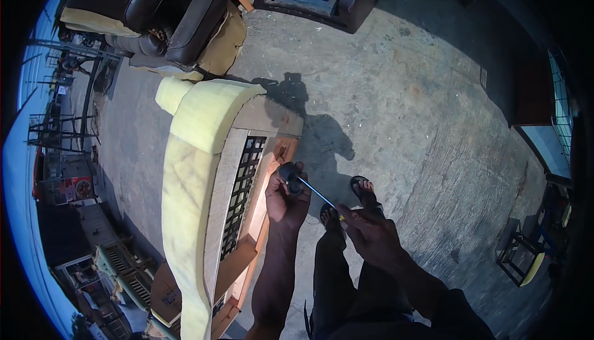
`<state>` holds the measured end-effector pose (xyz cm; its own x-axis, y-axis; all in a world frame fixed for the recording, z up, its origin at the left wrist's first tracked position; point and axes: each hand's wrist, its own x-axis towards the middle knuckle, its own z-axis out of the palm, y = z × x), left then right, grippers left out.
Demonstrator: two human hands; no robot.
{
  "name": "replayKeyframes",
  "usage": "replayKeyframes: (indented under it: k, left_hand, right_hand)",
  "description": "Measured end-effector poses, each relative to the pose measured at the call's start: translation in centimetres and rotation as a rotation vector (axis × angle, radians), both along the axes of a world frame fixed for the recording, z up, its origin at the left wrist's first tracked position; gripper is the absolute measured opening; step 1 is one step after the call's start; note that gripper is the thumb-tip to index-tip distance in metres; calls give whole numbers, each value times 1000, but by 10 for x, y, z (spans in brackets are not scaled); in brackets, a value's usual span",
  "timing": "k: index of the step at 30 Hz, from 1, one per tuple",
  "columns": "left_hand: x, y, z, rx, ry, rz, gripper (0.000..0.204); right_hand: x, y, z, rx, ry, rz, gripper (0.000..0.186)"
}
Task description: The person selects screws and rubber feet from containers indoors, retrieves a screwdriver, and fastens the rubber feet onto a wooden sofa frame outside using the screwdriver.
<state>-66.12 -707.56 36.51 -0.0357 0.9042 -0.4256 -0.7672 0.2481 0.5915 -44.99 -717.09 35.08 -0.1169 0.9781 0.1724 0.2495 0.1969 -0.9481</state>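
Note:
My left hand [286, 201] is closed around a small black rounded part [289, 172], perhaps a furniture foot or caster; its exact kind is unclear. In my right hand [372, 236] is a screwdriver [317, 194], with a bit of yellow showing at its handle. The slim metal shaft points up and left, and its tip meets the black part. Just left of my left hand stands a wooden sofa frame [252, 228], tipped so that its underside faces me. Black webbing [242, 191] crosses an opening in it, and pale yellow foam [187, 179] covers its outer side.
A dark brown padded armchair [198, 27] stands at the far left, with another dark seat [352, 15] at the top centre. Concrete floor [427, 123] stretches to the right. A small metal-framed stool [516, 259] is at the lower right. My sandalled feet are below my hands.

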Motion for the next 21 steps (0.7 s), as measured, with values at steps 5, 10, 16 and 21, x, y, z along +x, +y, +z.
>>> replayKeyframes:
  k: [5,10,16,21]
  left_hand:
    - [17,38,-19,86,3,57,18]
    - [20,69,-24,57,-121,77,15]
    - [4,83,-33,45,-13,150,17]
    - [-28,94,-40,69,124,144,25]
  right_hand:
    - [23,65,-15,74,-77,90,39]
    - [33,107,-19,30,-144,189,39]
    - [16,137,-33,114,-194,225,39]
    - [-15,152,-41,-110,77,326,38]
